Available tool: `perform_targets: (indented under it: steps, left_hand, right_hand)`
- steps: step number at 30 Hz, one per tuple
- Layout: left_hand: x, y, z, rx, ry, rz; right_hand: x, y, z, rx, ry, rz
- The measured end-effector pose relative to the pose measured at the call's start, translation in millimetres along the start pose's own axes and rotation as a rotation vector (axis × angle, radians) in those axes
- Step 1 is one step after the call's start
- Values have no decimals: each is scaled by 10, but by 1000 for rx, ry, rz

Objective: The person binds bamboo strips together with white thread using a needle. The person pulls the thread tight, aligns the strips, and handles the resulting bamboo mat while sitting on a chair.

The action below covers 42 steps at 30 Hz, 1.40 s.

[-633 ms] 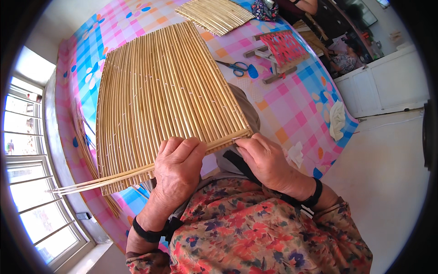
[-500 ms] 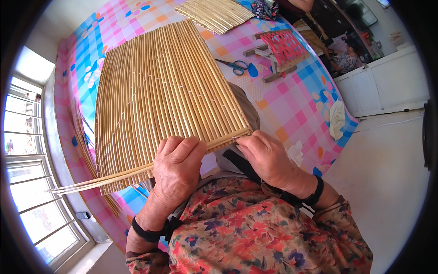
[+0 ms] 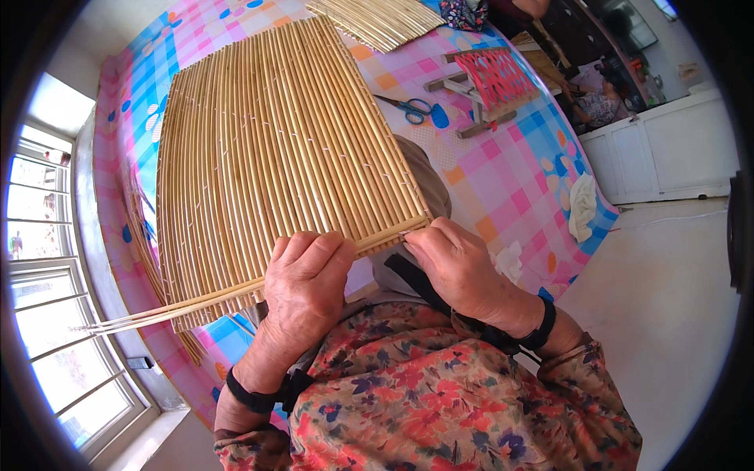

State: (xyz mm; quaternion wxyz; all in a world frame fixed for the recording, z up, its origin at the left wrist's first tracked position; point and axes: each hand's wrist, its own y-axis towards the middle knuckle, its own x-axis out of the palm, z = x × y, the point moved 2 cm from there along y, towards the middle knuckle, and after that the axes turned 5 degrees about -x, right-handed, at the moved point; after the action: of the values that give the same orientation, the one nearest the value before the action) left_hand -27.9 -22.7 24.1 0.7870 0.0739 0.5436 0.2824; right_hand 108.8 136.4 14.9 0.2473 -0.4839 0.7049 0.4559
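Observation:
A large mat of straight yellow-brown reed stalks (image 3: 275, 133), stitched in rows with thin thread, lies tilted across my lap. Along its near edge runs a bundle of long thin stalks (image 3: 188, 303) whose loose ends stick out at the left. My left hand (image 3: 308, 271) is closed over that bundle and the mat's near edge, knuckles up. At the near right corner, the thumb and fingers of my right hand (image 3: 448, 255) pinch the ends of the edge stalks. Whether a thread is also in this pinch is hidden.
Dark-handled scissors (image 3: 410, 108) lie beyond the mat on the checked sheet (image 3: 503, 196). Right of them is a folding stool with red webbing (image 3: 495, 78). Another reed mat (image 3: 377, 22) lies at the back. Loose stalks (image 3: 145, 235) lie at left, near a barred window (image 3: 55, 314). Another person sits at the back right.
The mat's far part has shifted slightly up and left in the picture. Both hands keep their hold on the near edge, with the right fingers moving only a little.

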Motion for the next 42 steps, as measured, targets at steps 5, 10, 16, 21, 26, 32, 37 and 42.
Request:
perform_targets:
  steps: [5, 10, 16, 21, 26, 32, 37, 42]
  left_hand:
    - [51, -13, -7, -11, -9, -1]
    - [128, -45, -38, 14, 18, 33]
    - [147, -26, -12, -16, 47, 38]
    - [107, 24, -2, -61, -5, 39]
    - [92, 21, 5, -73, 1, 18]
    - [118, 38, -19, -50, -14, 27]
    - [177, -24, -52, -49, -9, 28]
    - [194, -31, -48, -54, 9, 28]
  right_hand:
    - [64, 4, 37, 14, 28, 17]
    - [105, -7, 76, 5, 32, 51]
    - [10, -72, 82, 42, 6, 75]
    - [-115, -19, 13, 53, -128, 2]
    - [-174, -97, 3, 149, 21, -6]
    - [-158, -87, 36, 197, 145, -40]
    - [-116, -81, 62, 155, 178, -35]
    - [-58, -101, 91, 154, 173, -23]
